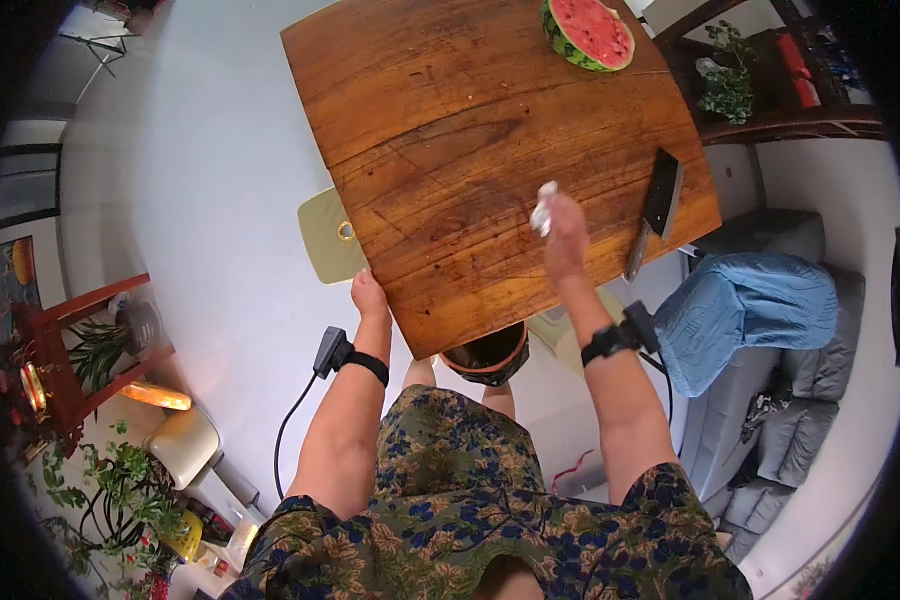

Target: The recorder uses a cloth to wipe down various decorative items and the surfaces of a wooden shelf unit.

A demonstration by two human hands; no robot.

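Note:
A wooden table with a scratched brown top fills the upper middle. My right hand is over its near right part, closed around a crumpled white tissue. At the table's left edge, my left hand grips the corner side, its fingers partly hidden. To the right of my right hand lies a cleaver with a dark blade, its handle pointing toward me. A cut watermelon half, red flesh showing, sits at the far right of the tabletop.
Below the near edge stands a dark bin between my legs. A pale green stool juts out at the left. On the right, a blue cloth covers part of a grey sofa. Plants stand at the lower left.

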